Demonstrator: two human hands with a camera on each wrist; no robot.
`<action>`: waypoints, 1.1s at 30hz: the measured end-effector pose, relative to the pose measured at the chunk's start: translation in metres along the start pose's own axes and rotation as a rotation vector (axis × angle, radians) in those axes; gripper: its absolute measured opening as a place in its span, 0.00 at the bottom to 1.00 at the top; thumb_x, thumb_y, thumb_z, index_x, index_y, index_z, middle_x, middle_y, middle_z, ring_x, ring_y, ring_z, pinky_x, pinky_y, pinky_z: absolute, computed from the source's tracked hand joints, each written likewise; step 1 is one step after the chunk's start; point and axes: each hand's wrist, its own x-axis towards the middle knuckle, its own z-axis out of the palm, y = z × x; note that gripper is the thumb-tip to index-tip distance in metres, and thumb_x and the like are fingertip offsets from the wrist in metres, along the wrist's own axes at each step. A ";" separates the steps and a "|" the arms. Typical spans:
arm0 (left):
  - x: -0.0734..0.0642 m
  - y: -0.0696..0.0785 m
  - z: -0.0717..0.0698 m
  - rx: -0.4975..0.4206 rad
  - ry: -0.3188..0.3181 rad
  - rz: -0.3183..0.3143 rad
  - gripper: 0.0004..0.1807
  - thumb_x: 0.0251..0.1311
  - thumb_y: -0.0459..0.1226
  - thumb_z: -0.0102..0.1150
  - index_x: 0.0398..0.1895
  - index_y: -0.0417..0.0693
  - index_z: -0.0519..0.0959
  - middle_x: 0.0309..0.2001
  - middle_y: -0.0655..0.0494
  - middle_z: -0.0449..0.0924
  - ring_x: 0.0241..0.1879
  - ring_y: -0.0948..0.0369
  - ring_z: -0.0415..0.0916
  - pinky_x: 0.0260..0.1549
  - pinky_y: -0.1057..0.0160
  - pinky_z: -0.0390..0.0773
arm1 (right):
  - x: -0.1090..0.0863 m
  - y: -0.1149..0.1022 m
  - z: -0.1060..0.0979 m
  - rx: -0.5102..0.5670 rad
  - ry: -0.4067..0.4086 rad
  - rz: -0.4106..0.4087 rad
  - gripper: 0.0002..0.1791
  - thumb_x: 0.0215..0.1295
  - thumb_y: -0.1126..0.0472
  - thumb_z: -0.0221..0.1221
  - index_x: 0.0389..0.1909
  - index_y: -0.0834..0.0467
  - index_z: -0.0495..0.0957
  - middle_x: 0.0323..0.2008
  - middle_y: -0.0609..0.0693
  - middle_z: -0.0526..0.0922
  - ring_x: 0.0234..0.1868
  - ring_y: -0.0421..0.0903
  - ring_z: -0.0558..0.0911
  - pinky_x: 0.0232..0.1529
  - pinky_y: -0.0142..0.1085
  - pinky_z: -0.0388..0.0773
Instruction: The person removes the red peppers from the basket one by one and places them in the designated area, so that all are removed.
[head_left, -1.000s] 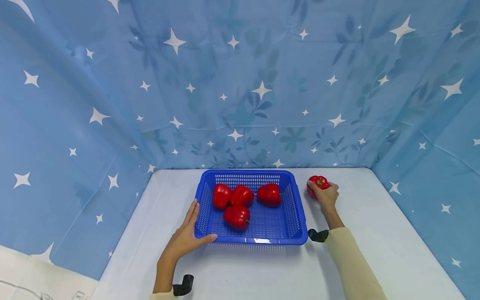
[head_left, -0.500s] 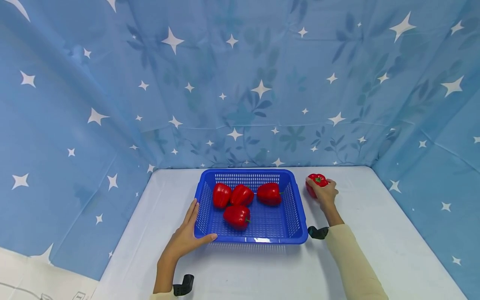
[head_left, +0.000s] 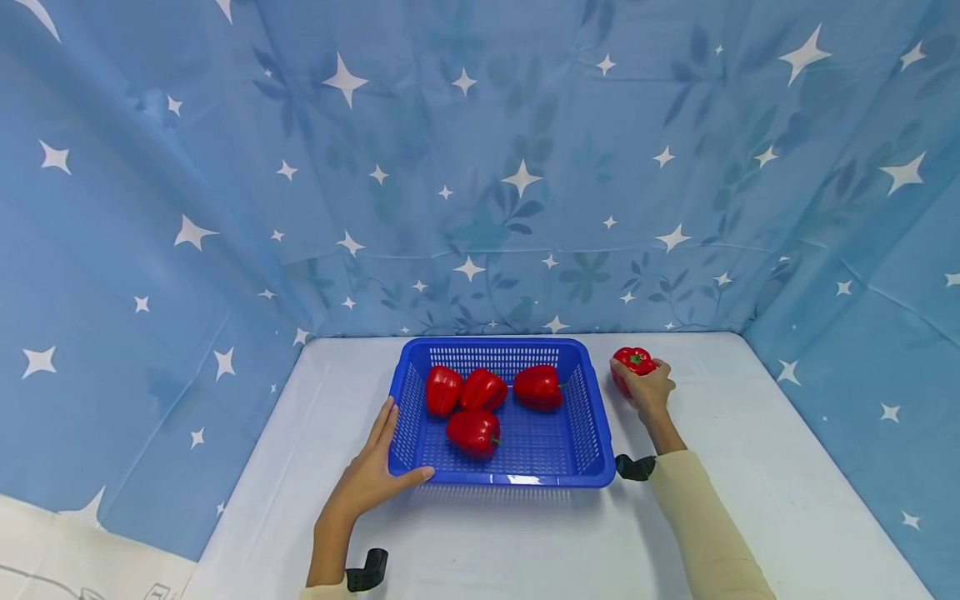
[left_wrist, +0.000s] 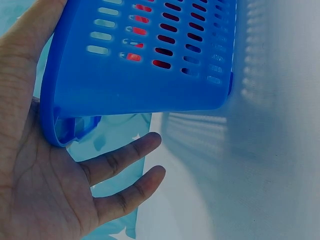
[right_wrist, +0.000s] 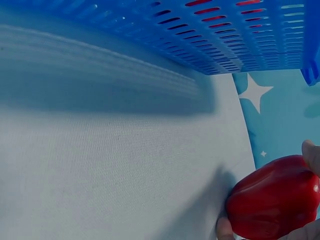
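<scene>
A blue perforated plastic basket (head_left: 540, 450) stands on the white table with several red bell peppers (head_left: 473, 434) lying in its left and back parts. At the basket's front left corner, my left hand (head_left: 369, 477) rests against the rim, thumb along the front and straight fingers along the left side. The left wrist view shows the palm (left_wrist: 45, 195) at the rim and two fingers extended apart from the wall. To the right of the basket, my right hand (head_left: 649, 389) grips another red bell pepper (right_wrist: 275, 200) between thumb and fingers, its green stem upward. Its far side is hidden.
White cloth covers the table (head_left: 510, 550). Behind it and along both sides hangs a blue curtain (head_left: 480, 208) with white stars. Each wrist wears a small black camera (head_left: 367, 571). A thin cable (head_left: 37, 575) lies at the lower left.
The right hand and its bell pepper have shifted very slightly to the left. My left hand, the basket and the peppers in it stay as they were.
</scene>
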 end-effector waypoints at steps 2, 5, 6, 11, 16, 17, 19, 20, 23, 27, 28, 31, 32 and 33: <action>0.000 0.000 0.000 -0.001 0.001 0.001 0.67 0.43 0.69 0.63 0.79 0.57 0.35 0.80 0.58 0.27 0.75 0.38 0.45 0.58 0.31 0.67 | 0.000 0.000 0.000 0.004 0.005 -0.006 0.53 0.61 0.47 0.63 0.76 0.59 0.39 0.72 0.70 0.46 0.73 0.68 0.54 0.63 0.60 0.70; 0.000 0.000 0.000 -0.003 0.004 0.002 0.67 0.43 0.69 0.63 0.79 0.57 0.35 0.80 0.58 0.27 0.75 0.39 0.45 0.59 0.31 0.66 | 0.000 0.001 -0.002 0.007 0.009 -0.014 0.53 0.61 0.46 0.63 0.76 0.59 0.39 0.72 0.71 0.45 0.73 0.68 0.54 0.64 0.60 0.69; -0.001 0.000 0.000 -0.005 0.005 0.004 0.67 0.43 0.69 0.64 0.79 0.57 0.35 0.80 0.58 0.27 0.75 0.39 0.45 0.59 0.31 0.66 | 0.000 0.001 -0.003 0.010 0.008 -0.015 0.54 0.61 0.46 0.63 0.76 0.59 0.39 0.72 0.71 0.45 0.73 0.68 0.54 0.64 0.60 0.69; -0.001 -0.001 0.000 -0.008 0.006 0.009 0.67 0.44 0.68 0.64 0.79 0.56 0.36 0.80 0.59 0.27 0.76 0.39 0.45 0.60 0.31 0.64 | -0.002 0.003 -0.005 0.015 -0.007 -0.017 0.55 0.61 0.47 0.64 0.77 0.58 0.38 0.73 0.70 0.44 0.73 0.68 0.54 0.63 0.58 0.71; 0.000 -0.002 0.001 -0.002 -0.001 0.011 0.67 0.44 0.69 0.63 0.79 0.56 0.35 0.80 0.59 0.27 0.76 0.40 0.45 0.61 0.31 0.64 | -0.006 0.005 -0.008 0.006 -0.012 -0.010 0.55 0.60 0.47 0.64 0.77 0.57 0.37 0.73 0.70 0.43 0.73 0.69 0.54 0.61 0.57 0.73; 0.000 -0.002 0.001 -0.004 -0.001 0.012 0.67 0.44 0.68 0.63 0.79 0.56 0.35 0.80 0.58 0.27 0.76 0.39 0.45 0.60 0.31 0.64 | -0.007 0.006 -0.009 0.002 -0.014 -0.010 0.56 0.60 0.47 0.64 0.77 0.57 0.37 0.73 0.70 0.43 0.73 0.69 0.54 0.61 0.57 0.73; 0.000 -0.002 0.002 -0.009 -0.003 0.008 0.67 0.43 0.69 0.63 0.79 0.57 0.35 0.80 0.58 0.28 0.76 0.39 0.45 0.60 0.31 0.64 | -0.008 0.007 -0.011 -0.015 -0.022 -0.009 0.56 0.60 0.46 0.64 0.77 0.57 0.37 0.73 0.70 0.43 0.72 0.69 0.55 0.61 0.57 0.73; 0.001 -0.002 0.002 -0.011 -0.006 0.003 0.67 0.43 0.69 0.63 0.79 0.57 0.35 0.80 0.58 0.28 0.76 0.39 0.45 0.60 0.31 0.65 | -0.008 0.007 -0.012 -0.023 -0.026 -0.009 0.57 0.60 0.46 0.64 0.77 0.57 0.36 0.73 0.71 0.43 0.72 0.70 0.55 0.61 0.58 0.73; 0.000 -0.002 0.003 -0.015 -0.007 0.001 0.67 0.43 0.69 0.63 0.79 0.58 0.35 0.80 0.57 0.29 0.75 0.39 0.46 0.59 0.30 0.66 | -0.009 0.009 -0.016 -0.048 -0.034 -0.010 0.58 0.60 0.43 0.63 0.77 0.58 0.36 0.73 0.72 0.43 0.71 0.70 0.57 0.61 0.58 0.73; 0.001 -0.002 0.002 -0.019 0.001 0.008 0.67 0.43 0.68 0.64 0.79 0.57 0.36 0.80 0.57 0.29 0.75 0.38 0.47 0.58 0.30 0.66 | -0.010 0.008 -0.020 -0.062 -0.033 -0.011 0.58 0.59 0.41 0.63 0.77 0.58 0.36 0.72 0.73 0.43 0.71 0.71 0.55 0.63 0.61 0.69; 0.001 -0.002 0.002 -0.020 0.004 0.008 0.67 0.43 0.68 0.64 0.79 0.57 0.37 0.80 0.58 0.29 0.75 0.38 0.47 0.58 0.30 0.67 | -0.011 0.007 -0.020 -0.067 -0.031 -0.009 0.58 0.59 0.41 0.63 0.77 0.58 0.36 0.73 0.73 0.43 0.71 0.71 0.55 0.65 0.62 0.67; 0.001 -0.002 0.002 -0.020 0.007 0.004 0.67 0.42 0.69 0.64 0.79 0.57 0.37 0.80 0.59 0.29 0.75 0.38 0.47 0.58 0.30 0.67 | -0.011 0.005 -0.021 -0.086 -0.021 -0.013 0.59 0.58 0.40 0.63 0.77 0.58 0.37 0.72 0.73 0.43 0.72 0.72 0.51 0.66 0.66 0.61; 0.000 -0.002 0.001 -0.019 0.007 0.000 0.67 0.42 0.69 0.64 0.79 0.58 0.36 0.80 0.59 0.28 0.75 0.39 0.47 0.58 0.31 0.67 | -0.012 0.004 -0.022 -0.094 -0.016 -0.014 0.59 0.58 0.40 0.63 0.77 0.58 0.37 0.72 0.73 0.43 0.72 0.72 0.50 0.67 0.67 0.60; 0.000 -0.003 0.001 -0.018 0.007 -0.001 0.68 0.42 0.69 0.64 0.79 0.58 0.36 0.80 0.59 0.28 0.75 0.39 0.47 0.58 0.31 0.67 | -0.012 0.003 -0.022 -0.100 -0.011 -0.016 0.59 0.58 0.40 0.63 0.77 0.58 0.37 0.72 0.73 0.43 0.73 0.72 0.49 0.67 0.68 0.59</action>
